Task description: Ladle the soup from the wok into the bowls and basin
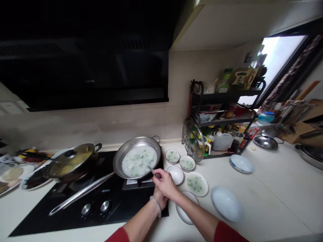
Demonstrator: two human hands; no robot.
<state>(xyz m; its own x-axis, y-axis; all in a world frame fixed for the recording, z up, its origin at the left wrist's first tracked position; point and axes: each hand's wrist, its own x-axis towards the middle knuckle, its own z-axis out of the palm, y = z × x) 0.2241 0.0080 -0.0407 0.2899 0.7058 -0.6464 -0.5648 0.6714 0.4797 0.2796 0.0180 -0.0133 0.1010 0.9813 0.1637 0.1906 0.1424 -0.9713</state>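
My right hand (165,183) is closed round the handle of a ladle (151,169), whose head is hidden in the soup. Pale, milky soup with green bits (138,159) lies in a wide steel pan (121,148) on the hob. Just below and partly behind my right hand is my left hand (159,197), with a bracelet at its wrist; its fingers are mostly hidden. A white bowl (176,174) stands beside my right hand, with no soup seen in it. Soup fills two small bowls (173,155) (187,163) and a wider bowl (197,184). Under my right forearm, another bowl (186,215) is partly covered.
The pan's long handle (83,193) crosses the black hob (121,208). A lidded pot (72,161) stands at left near plates of food. Two pale dishes (227,203) (241,164) lie at right. Behind are a glass lid (193,141) and a condiment rack (224,122); a range hood (101,77) hangs above.
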